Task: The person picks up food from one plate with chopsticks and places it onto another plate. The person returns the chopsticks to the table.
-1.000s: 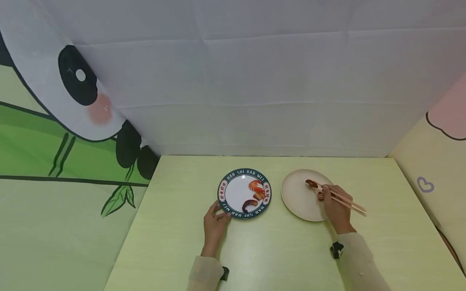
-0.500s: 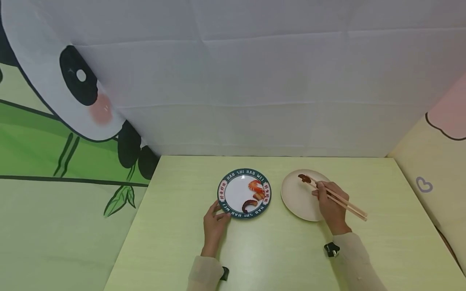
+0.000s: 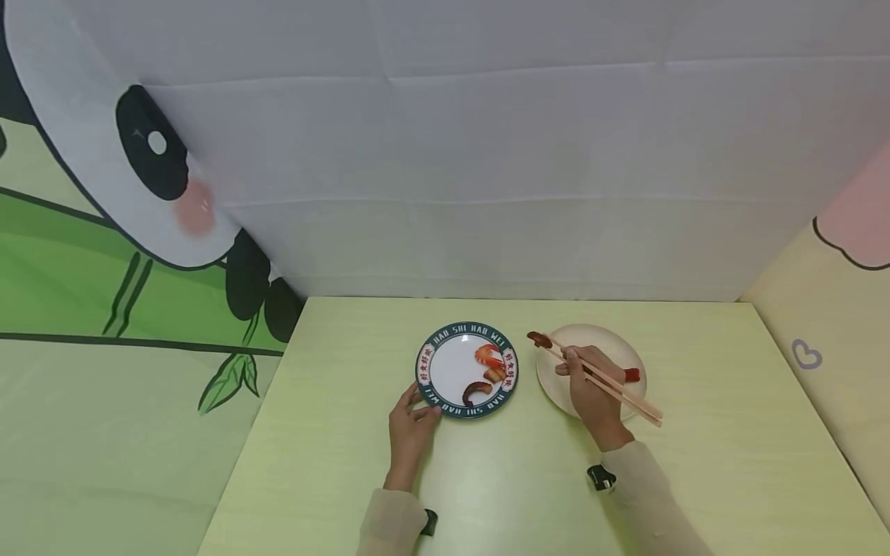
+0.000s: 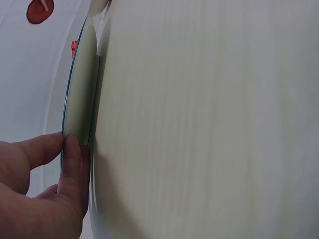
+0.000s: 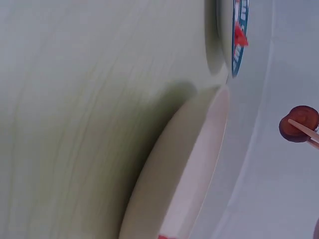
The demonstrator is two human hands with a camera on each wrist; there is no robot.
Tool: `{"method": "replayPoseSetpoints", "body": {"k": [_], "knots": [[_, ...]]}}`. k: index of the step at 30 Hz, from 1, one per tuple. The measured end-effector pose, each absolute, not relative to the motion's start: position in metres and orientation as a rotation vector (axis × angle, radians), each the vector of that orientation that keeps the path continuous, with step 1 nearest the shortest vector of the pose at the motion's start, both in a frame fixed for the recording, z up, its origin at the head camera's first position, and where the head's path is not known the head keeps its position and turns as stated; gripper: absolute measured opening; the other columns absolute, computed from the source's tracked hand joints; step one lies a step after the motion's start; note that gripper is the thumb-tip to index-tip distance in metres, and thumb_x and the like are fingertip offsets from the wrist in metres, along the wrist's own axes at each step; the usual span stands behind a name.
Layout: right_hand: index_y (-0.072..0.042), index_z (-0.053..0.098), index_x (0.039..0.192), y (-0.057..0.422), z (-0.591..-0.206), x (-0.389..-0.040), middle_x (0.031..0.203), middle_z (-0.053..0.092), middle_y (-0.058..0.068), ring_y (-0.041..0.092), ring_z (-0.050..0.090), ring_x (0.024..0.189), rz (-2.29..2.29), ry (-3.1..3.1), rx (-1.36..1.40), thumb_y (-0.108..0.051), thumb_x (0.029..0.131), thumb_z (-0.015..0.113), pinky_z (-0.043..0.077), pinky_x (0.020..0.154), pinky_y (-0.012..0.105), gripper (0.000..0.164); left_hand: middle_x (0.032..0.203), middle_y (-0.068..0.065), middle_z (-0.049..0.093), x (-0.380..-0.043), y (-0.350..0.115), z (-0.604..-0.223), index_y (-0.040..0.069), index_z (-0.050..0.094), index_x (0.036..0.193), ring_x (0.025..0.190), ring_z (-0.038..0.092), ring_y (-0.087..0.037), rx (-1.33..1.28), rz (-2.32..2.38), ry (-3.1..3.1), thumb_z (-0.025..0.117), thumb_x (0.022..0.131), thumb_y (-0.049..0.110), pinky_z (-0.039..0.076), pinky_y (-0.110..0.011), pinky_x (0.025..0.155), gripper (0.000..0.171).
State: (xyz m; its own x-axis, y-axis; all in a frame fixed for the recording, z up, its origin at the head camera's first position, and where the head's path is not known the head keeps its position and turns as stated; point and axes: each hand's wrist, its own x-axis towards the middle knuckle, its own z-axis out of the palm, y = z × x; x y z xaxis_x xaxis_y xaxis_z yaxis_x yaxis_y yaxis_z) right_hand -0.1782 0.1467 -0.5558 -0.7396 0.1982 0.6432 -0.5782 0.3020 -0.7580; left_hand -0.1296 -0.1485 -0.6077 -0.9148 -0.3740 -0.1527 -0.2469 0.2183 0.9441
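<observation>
My left hand (image 3: 410,436) pinches the near left rim of a plate with a green lettered border (image 3: 448,367), thumb and fingers on either side of it in the left wrist view. On that plate lie an orange shrimp (image 3: 489,354), a small brownish piece (image 3: 494,375) and a curled dark-red octopus tentacle (image 3: 476,391). Wooden chopsticks (image 3: 629,398) are gripped in my right hand (image 3: 594,394), above the cream plate (image 3: 552,380). Their tips clasp a round dark-brown food slice (image 3: 538,340), raised over that plate's left edge. A red piece (image 3: 632,375) lies on the cream plate, partly behind the hand.
Both plates stand side by side on a pale yellow-green table (image 3: 501,479), with a narrow gap between them. A white cloth backdrop (image 3: 487,232) rises behind the table's far edge. Printed cloth (image 3: 174,309) hangs at the left.
My right hand has moved left with the chopsticks, carrying the brown slice from over the cream plate to its left edge. The red piece has come into view. The left hand stays put.
</observation>
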Motion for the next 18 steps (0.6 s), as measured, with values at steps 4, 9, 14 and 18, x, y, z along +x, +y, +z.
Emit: {"method": "replayPoseSetpoints", "body": {"k": [4,9,14,18], "knots": [[0.011,0.077,0.093,0.125,-0.554,-0.175,0.077,0.071,0.022,0.013,0.073,0.062,1.522,-1.937,0.363,0.017,0.092,0.068,0.055,0.061,0.011,0.011,0.128,-0.023,0.065,-0.131,-0.148,-0.608,-0.001,0.054,0.151,0.101,0.075,-0.031,0.600,-1.797,-2.368,0.076,0.088,-0.006,0.061,-0.032,0.082,0.067],[0.011,0.076,0.095,0.102,-0.559,-0.172,0.080,0.072,0.021,0.024,0.074,0.061,1.561,-1.962,0.422,0.015,0.093,0.068,0.059,0.060,0.018,0.010,0.129,-0.023,0.065,-0.131,-0.148,-0.608,-0.001,0.054,0.151,0.100,0.075,-0.031,0.593,-1.798,-2.370,0.076,0.088,-0.006,0.060,-0.029,0.081,0.067],[0.009,0.078,0.095,0.082,-0.566,-0.169,0.079,0.072,0.019,0.022,0.072,0.061,1.573,-1.968,0.474,0.014,0.093,0.070,0.057,0.060,0.015,0.010,0.130,-0.024,0.064,-0.130,-0.149,-0.608,-0.002,0.053,0.151,0.100,0.075,-0.031,0.572,-1.802,-2.367,0.076,0.088,-0.006,0.060,-0.030,0.082,0.067],[0.007,0.078,0.093,0.071,-0.572,-0.166,0.077,0.071,0.019,0.024,0.070,0.061,1.553,-1.972,0.535,0.015,0.090,0.072,0.055,0.061,0.012,0.011,0.130,-0.024,0.064,-0.130,-0.148,-0.608,-0.002,0.053,0.151,0.100,0.075,-0.031,0.571,-1.810,-2.359,0.076,0.088,-0.006,0.060,-0.030,0.081,0.067]]}}
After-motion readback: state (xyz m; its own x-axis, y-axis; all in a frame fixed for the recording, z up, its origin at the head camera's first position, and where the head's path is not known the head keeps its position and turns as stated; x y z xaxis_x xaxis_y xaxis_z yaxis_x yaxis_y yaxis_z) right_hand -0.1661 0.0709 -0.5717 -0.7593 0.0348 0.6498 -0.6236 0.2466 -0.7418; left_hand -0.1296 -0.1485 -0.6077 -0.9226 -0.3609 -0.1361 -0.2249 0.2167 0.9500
